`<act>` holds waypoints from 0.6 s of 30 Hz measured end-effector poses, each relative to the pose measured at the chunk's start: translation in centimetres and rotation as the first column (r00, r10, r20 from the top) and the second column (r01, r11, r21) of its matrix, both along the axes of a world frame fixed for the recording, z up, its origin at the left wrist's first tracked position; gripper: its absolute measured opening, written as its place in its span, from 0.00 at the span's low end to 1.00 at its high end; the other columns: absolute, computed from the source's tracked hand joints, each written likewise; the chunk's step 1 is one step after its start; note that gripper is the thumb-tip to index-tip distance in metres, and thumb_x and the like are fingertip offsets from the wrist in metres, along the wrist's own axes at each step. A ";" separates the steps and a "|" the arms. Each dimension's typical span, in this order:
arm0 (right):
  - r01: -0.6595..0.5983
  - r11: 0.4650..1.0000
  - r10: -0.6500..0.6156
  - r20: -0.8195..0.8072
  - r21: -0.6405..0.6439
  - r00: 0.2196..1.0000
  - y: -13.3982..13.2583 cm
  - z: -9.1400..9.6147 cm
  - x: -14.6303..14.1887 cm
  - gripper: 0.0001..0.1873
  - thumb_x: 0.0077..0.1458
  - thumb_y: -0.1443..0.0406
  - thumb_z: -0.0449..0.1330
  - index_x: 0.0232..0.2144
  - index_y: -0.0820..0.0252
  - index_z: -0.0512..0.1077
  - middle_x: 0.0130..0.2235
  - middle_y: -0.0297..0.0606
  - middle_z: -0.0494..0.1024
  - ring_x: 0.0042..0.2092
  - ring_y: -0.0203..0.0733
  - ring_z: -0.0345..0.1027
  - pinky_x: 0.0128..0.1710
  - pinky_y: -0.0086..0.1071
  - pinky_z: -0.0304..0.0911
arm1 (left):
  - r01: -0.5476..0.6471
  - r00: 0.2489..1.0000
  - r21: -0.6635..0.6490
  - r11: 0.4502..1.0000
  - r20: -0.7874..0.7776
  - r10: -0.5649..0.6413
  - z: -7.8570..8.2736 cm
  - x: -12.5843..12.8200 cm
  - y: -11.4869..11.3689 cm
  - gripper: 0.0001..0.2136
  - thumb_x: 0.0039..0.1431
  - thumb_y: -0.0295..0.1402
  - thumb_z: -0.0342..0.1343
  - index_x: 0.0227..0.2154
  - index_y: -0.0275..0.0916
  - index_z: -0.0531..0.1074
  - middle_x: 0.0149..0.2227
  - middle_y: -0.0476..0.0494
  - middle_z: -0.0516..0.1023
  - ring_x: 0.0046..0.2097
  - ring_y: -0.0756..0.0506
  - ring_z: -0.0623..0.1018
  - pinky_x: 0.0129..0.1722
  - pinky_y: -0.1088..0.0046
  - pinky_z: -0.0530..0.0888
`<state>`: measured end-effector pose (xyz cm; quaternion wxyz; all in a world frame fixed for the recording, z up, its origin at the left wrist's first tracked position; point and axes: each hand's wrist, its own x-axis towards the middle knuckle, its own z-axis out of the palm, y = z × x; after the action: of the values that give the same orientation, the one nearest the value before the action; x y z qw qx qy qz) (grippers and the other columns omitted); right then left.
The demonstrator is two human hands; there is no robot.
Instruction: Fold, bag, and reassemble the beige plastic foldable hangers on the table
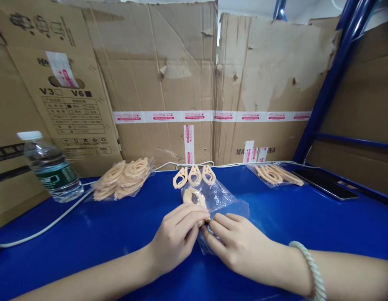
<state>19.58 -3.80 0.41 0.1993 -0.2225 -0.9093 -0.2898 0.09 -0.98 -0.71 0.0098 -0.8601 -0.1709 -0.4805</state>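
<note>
Seen through my head-camera feed: a beige teardrop piece (188, 195), flat and pale, its broad rounded end facing away from the person and pierced by an opening. It lies mid-table on the blue surface (102, 230), at the left part of a clear plastic bag (222, 196); whether inside or on top, I cannot tell. Just beyond stand out three similar pieces (199, 177) in a row. Left hand (178, 232): thumb and forefinger drawn together, pinching the piece at its near end, a beige bit showing at the tips. Right hand (239, 242): fingers curled inward, tips beside those of the left, over the plastic; I cannot make out whether they grip anything.
</note>
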 end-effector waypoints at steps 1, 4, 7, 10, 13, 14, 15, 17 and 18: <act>0.003 1.000 -0.003 0.001 0.004 1.000 -0.1 -0.2 -0.1 0.09 0.59 0.73 0.53 0.34 0.67 0.74 0.32 0.43 0.76 0.32 0.46 0.68 0.26 0.36 0.61 | 0.003 1.000 0.006 1.000 -0.001 -0.003 0.0 0.0 0.0 0.14 0.60 0.15 0.49 0.43 0.35 0.74 0.39 0.41 0.81 0.43 0.46 0.80 0.46 0.69 0.78; -0.010 1.000 0.010 -0.016 -0.001 1.000 -0.6 0.2 -0.2 0.10 0.59 0.74 0.53 0.34 0.68 0.74 0.32 0.45 0.77 0.33 0.47 0.67 0.26 0.37 0.60 | 0.005 1.000 0.016 1.000 -0.006 -0.005 0.2 0.0 0.0 0.15 0.60 0.15 0.48 0.43 0.36 0.73 0.39 0.41 0.81 0.43 0.46 0.80 0.47 0.68 0.78; -0.195 0.975 0.181 -0.129 -0.105 0.975 -0.5 2.7 0.3 0.12 0.59 0.74 0.50 0.33 0.66 0.73 0.27 0.41 0.73 0.29 0.42 0.63 0.25 0.35 0.58 | 0.010 1.000 0.007 1.000 -0.010 -0.010 0.2 -0.1 0.0 0.15 0.60 0.15 0.48 0.42 0.36 0.73 0.39 0.41 0.81 0.42 0.46 0.80 0.46 0.68 0.78; -0.236 0.947 0.127 -0.419 -0.219 0.899 2.4 6.0 1.3 0.13 0.59 0.71 0.47 0.33 0.63 0.72 0.27 0.39 0.74 0.30 0.39 0.64 0.31 0.33 0.63 | 0.023 1.000 0.021 1.000 -0.022 -0.022 0.1 -0.1 0.1 0.15 0.59 0.13 0.49 0.41 0.35 0.73 0.38 0.41 0.81 0.41 0.46 0.79 0.45 0.69 0.77; 0.087 0.921 -0.241 -0.379 -0.381 0.894 8.6 7.6 2.6 0.15 0.63 0.70 0.45 0.39 0.65 0.72 0.37 0.44 0.79 0.38 0.40 0.72 0.40 0.35 0.66 | 0.037 0.998 0.044 0.998 -0.045 -0.035 0.1 0.0 0.1 0.15 0.58 0.13 0.49 0.41 0.34 0.73 0.38 0.41 0.81 0.40 0.46 0.80 0.44 0.68 0.78; 0.120 0.903 -0.273 -0.334 -0.412 0.902 10.9 7.6 3.0 0.15 0.62 0.72 0.46 0.40 0.67 0.73 0.37 0.46 0.80 0.37 0.41 0.73 0.39 0.35 0.67 | 0.040 0.998 0.053 0.998 -0.054 -0.037 0.1 0.0 0.1 0.15 0.58 0.13 0.49 0.41 0.34 0.73 0.38 0.41 0.81 0.40 0.46 0.80 0.44 0.67 0.78; 0.145 0.883 -0.286 -0.269 -0.446 0.920 13.0 7.3 3.3 0.15 0.59 0.74 0.48 0.41 0.69 0.74 0.37 0.47 0.81 0.37 0.42 0.74 0.39 0.36 0.67 | 0.041 0.997 0.058 0.997 -0.066 -0.037 0.1 0.1 0.1 0.15 0.58 0.13 0.49 0.41 0.34 0.73 0.38 0.40 0.81 0.40 0.46 0.80 0.43 0.67 0.78; 0.172 0.852 -0.265 -0.123 -0.494 0.956 16.4 6.0 3.5 0.18 0.53 0.78 0.53 0.45 0.69 0.75 0.45 0.51 0.80 0.46 0.46 0.74 0.47 0.38 0.66 | 0.038 0.996 0.061 0.997 -0.086 -0.033 0.1 0.1 0.1 0.14 0.58 0.13 0.50 0.41 0.34 0.73 0.38 0.40 0.81 0.40 0.45 0.80 0.42 0.67 0.78; 0.184 0.839 -0.242 -0.049 -0.512 0.969 17.6 5.3 3.6 0.20 0.52 0.80 0.55 0.47 0.68 0.75 0.49 0.52 0.79 0.50 0.47 0.72 0.51 0.39 0.65 | 0.037 0.995 0.061 0.997 -0.092 -0.031 0.1 0.0 0.1 0.14 0.58 0.13 0.50 0.41 0.34 0.73 0.38 0.40 0.81 0.40 0.45 0.80 0.42 0.66 0.78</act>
<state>23.14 13.78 5.69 0.1513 -0.3824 -0.9101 -0.0500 0.12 -0.84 -0.56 0.0362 -0.8832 -0.1405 -0.4460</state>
